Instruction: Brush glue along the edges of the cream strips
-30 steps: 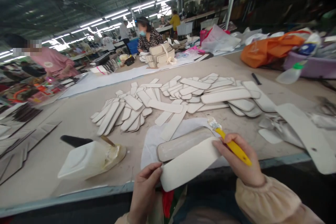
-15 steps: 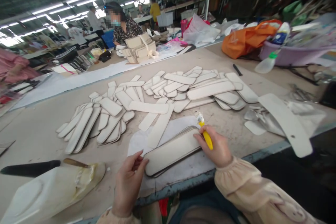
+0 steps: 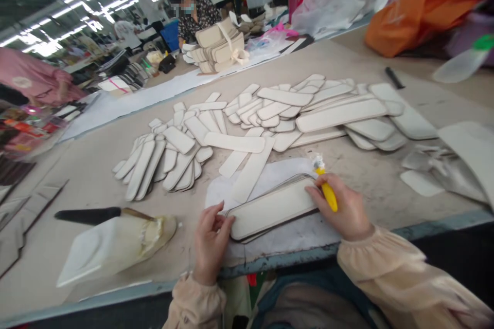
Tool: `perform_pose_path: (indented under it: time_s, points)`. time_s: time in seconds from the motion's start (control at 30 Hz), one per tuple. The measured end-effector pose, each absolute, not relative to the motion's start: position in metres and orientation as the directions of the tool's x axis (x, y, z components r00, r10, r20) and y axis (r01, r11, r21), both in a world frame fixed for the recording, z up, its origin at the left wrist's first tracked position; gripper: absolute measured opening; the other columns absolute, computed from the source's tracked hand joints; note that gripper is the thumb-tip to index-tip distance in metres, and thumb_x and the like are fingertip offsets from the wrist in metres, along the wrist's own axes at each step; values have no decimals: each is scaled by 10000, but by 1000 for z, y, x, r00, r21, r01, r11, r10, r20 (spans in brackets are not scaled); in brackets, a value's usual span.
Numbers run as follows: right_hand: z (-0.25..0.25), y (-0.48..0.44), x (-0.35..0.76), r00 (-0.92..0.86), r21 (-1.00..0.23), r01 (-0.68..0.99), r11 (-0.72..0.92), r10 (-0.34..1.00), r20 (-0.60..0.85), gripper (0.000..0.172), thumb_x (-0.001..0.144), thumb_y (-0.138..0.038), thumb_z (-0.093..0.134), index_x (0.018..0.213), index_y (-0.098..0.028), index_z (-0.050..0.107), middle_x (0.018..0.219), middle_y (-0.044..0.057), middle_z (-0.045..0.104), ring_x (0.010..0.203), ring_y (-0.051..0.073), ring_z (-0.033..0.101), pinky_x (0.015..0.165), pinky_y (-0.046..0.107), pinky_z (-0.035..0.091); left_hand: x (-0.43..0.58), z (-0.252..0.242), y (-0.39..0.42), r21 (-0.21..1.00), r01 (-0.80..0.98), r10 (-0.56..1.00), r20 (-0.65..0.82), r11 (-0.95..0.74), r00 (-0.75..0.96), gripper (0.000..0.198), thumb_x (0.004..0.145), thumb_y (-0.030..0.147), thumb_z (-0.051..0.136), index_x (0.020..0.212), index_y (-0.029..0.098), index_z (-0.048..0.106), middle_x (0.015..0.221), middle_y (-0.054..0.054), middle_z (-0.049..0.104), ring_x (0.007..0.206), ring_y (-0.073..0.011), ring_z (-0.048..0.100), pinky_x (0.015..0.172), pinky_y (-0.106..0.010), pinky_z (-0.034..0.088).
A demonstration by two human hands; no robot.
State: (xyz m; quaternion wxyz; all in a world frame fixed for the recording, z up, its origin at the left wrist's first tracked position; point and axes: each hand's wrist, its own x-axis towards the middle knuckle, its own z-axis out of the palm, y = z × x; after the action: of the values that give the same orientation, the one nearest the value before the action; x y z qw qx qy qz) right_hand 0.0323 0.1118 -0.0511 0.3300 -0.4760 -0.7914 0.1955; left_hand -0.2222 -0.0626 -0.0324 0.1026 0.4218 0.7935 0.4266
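Observation:
A low stack of long, pale, round-ended strips (image 3: 274,208) lies on a white sheet (image 3: 291,167) near the table's front edge. At its left end my left hand (image 3: 211,241) has curled fingers, with the thumb on the edge of the strips. My right hand (image 3: 345,208) is closed around a yellow-handled brush (image 3: 329,193), whose white, clotted tip points away from me. The thumb of that hand also presses the stack's right end. Beyond the sheet, loose strips of the same kind lie in a left pile (image 3: 170,157) and a right pile (image 3: 339,113).
On the left a cut-open plastic bottle (image 3: 104,249) lies beside a black-handled tool (image 3: 88,215). An orange bag (image 3: 417,15) and a squeeze bottle (image 3: 463,61) are at the right. Across the table a person in a mask (image 3: 198,7) sits behind bundled pieces (image 3: 219,43).
The view has shifted, so the table's contents appear further right and slightly higher. Both hands keep their places at the stack's ends, and the brush stays in my right hand.

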Motion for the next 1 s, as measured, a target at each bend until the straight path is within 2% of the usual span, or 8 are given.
perform_pose_path:
  time_s: [0.13,0.33,0.7,0.87,0.93,1.0]
  points:
    - [-55,112,31,-295,-609,647,459,887,355,215,843,-449,578,922,-250,559,835,10,660,662,191,635,599,288,438,-219,-30,-73,812,518,727,180,270,-662,290,854,315,598,1101,168,632,1047,-82,588,741,-114,598,648,-247,527]
    - [-57,111,31,-293,-599,654,461,885,361,231,843,-467,576,934,-255,563,836,9,657,638,189,623,586,290,428,-210,-32,-83,773,556,787,126,304,-604,324,848,301,616,1143,170,638,957,-53,581,644,-95,537,611,-241,488]
    - [-61,113,32,-319,-523,691,500,859,400,241,867,-455,564,920,-220,572,814,11,669,599,164,631,543,258,429,-211,-49,-82,746,581,755,165,326,-635,288,844,326,615,1087,179,666,953,-53,590,629,-101,529,568,-229,469]
    - [-60,115,33,-332,-566,654,501,863,380,167,891,-371,554,948,-214,551,808,24,664,665,181,650,608,280,493,-211,-48,-82,701,629,749,207,335,-629,322,804,407,649,1036,185,677,897,-44,605,626,-128,543,564,-248,482]
    - [-55,116,35,-344,-548,627,554,828,443,122,898,-315,551,959,-210,541,834,43,670,735,197,657,673,308,521,-213,-48,-81,688,644,750,218,336,-624,356,781,451,664,1019,188,682,850,-30,599,616,-135,546,566,-256,488]
    - [-47,113,34,-379,-486,595,640,757,533,78,897,-253,555,959,-207,541,942,76,686,879,220,655,794,358,532,-216,-48,-80,671,657,751,225,343,-621,391,761,495,668,1001,187,685,796,-16,587,600,-140,546,566,-265,490]
